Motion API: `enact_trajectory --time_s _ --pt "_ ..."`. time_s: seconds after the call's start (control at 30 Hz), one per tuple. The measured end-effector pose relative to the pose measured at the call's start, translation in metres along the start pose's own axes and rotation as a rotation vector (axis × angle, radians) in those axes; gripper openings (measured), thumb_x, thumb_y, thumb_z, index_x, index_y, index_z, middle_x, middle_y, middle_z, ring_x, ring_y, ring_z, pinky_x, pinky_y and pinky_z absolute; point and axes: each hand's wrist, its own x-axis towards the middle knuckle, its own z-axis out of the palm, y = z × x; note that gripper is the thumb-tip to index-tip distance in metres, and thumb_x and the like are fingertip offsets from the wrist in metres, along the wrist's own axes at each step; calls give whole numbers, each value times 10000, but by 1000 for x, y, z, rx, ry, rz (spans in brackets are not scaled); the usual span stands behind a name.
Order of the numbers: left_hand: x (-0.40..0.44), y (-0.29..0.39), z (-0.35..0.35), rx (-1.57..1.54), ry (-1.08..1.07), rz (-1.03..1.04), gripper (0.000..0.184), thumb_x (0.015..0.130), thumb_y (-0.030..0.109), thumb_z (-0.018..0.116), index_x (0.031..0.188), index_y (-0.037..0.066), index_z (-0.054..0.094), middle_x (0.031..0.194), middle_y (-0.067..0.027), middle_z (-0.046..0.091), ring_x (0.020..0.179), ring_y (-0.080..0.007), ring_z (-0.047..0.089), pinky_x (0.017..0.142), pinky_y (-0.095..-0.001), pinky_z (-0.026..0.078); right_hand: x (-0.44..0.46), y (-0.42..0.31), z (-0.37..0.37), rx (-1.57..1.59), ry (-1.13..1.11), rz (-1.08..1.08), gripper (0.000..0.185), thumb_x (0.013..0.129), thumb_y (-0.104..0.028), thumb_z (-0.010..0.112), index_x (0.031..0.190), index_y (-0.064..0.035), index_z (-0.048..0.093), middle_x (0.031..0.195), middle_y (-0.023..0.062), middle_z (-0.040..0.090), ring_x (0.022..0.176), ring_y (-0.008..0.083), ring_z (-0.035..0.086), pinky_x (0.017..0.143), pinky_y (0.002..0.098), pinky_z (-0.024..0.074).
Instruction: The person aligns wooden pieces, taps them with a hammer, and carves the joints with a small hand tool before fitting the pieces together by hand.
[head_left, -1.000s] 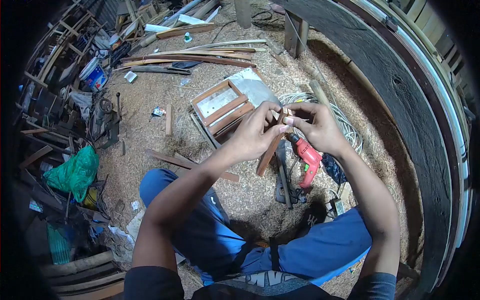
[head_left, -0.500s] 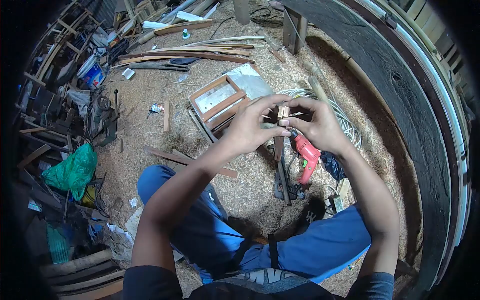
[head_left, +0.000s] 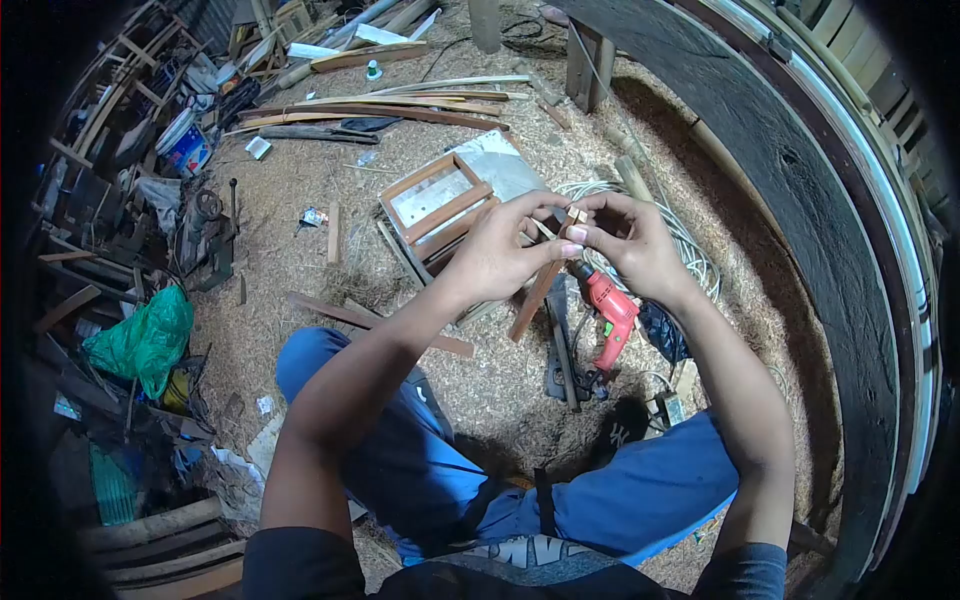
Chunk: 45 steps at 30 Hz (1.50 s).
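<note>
Between my hands is a narrow brown wooden strip, tilted, its lower end pointing down and left. Its pale top end, with what looks like a cut joint, shows between the fingertips. My left hand is closed on the strip, thumb and fingers meeting at its upper part. My right hand pinches the same end from the other side. Just below the right hand lies a red power drill, its chuck near the strip. Parts of the strip are hidden behind my fingers.
A wooden frame rests on a pale board ahead. Coiled white cable lies beyond my right hand. A dark bar-like tool is beside the drill. Long wood strips lie farther off, and a heavy beam curves along the right.
The wooden strip has turned in my hands: its lower end has swung left, away from the dark tool. Both hands remain in nearly the same place.
</note>
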Motion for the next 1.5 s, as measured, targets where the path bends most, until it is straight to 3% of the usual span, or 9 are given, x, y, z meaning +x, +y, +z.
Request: enact_trajectory --time_s 0.07,0.13,0.27,0.33,0.43,0.67,0.83,1.37,1.5 --pt "0 0 1 -38 -2 -33 546 884 272 810 1329 22 617 1011 -125 735 866 -136 671 769 -325 543 0 -1 -1 -22 6 1 267 937 -130 758 1141 34 705 891 19 703 807 56 596 687 242 477" --pt "1 -1 2 -50 -6 -52 536 891 260 801 1334 23 615 1000 -130 732 820 -142 644 752 -325 534 1 -2 -3 -88 -18 50 286 955 -101 735 1196 43 680 1065 78 723 980 125 670 893 302 549" --pt "1 -5 4 -71 9 -3 516 908 249 783 1339 22 612 989 -138 727 824 -156 631 758 -333 532 1 -1 1 -88 -2 57 273 967 -108 719 1191 46 688 1067 84 728 971 123 668 883 299 545" --pt "1 -2 4 14 12 -7 480 925 222 762 1337 24 613 1013 -144 726 881 -174 657 786 -338 531 0 5 4 -14 60 -19 262 949 -152 745 1120 46 719 885 46 722 772 81 613 677 263 487" --pt "-3 8 2 2 -49 -77 436 986 74 678 1398 12 548 1172 -74 666 1045 -113 636 897 -285 536 1 9 6 -22 75 -39 259 951 -169 748 1106 37 727 866 42 720 754 79 619 659 262 489" --pt "2 0 10 -304 -16 -57 381 1037 91 603 1406 24 533 1267 -88 646 1178 -127 601 1017 -308 498 4 4 13 58 168 97 248 949 -214 765 966 29 717 763 35 691 635 77 607 566 248 466" --pt "3 3 20 -650 30 -326 341 1095 205 523 1386 29 547 1262 -75 642 1148 -122 612 987 -293 508 9 7 20 105 265 172 304 939 -238 786 906 48 686 726 44 671 585 87 596 529 260 466" --pt "15 3 30 -556 194 -567 530 1085 508 471 1207 26 654 960 -35 668 765 -81 614 614 -249 504 12 13 32 100 397 210 377 826 -260 889 901 49 687 782 64 695 665 104 638 620 262 518" --pt "16 1 27 -527 189 -581 556 1080 524 473 1212 18 662 1005 -59 683 833 -99 638 672 -264 529 11 14 33 54 435 194 417 811 -263 901 942 63 676 795 66 698 685 104 644 622 253 521"
